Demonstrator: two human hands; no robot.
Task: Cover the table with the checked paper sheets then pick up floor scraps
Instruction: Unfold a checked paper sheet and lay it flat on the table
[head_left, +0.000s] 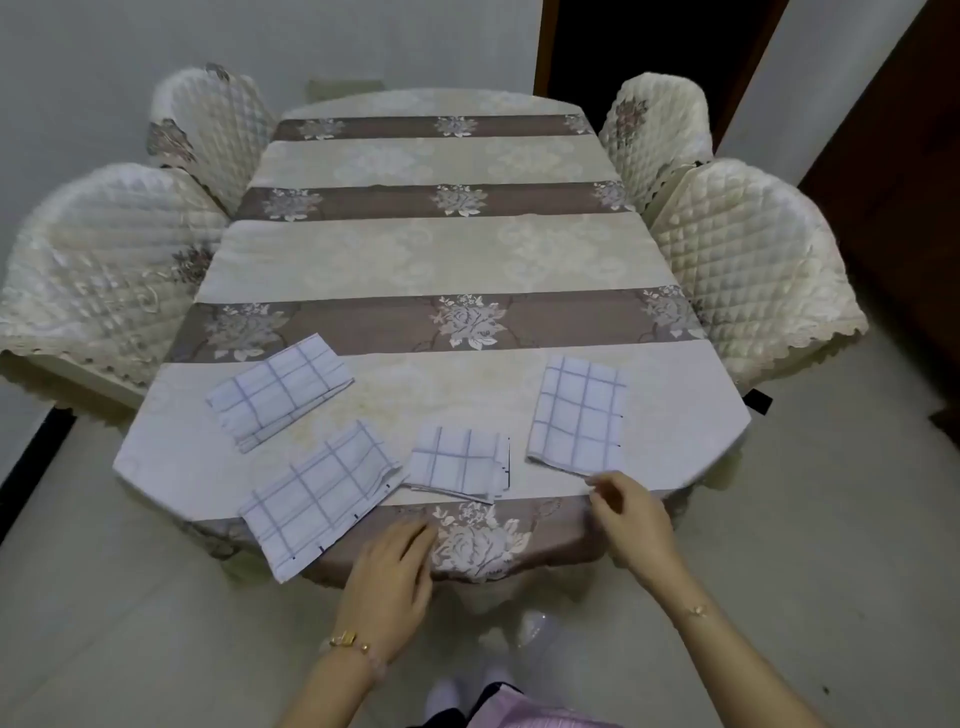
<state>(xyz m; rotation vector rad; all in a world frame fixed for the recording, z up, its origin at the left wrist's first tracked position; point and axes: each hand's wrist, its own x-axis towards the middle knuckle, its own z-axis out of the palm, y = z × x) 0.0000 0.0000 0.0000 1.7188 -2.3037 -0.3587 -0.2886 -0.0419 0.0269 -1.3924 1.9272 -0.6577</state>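
The right hand has lightly curled fingertips at the near corner of the rightmost sheet; blur hides whether they pinch it. The left hand lies flat and relaxed on the near edge of the surface, holding nothing. 4 folded checked paper sheets lie across the near end, the other 3 at far left, near left and middle. All are white with blue-grey grid lines. A cream and brown floral striped cloth covers the surface. 4 quilted cream chairs flank it.

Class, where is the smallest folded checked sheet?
In the head view, the smallest sheet lies centre-front on the table, between the overhanging sheet and the rightmost sheet.
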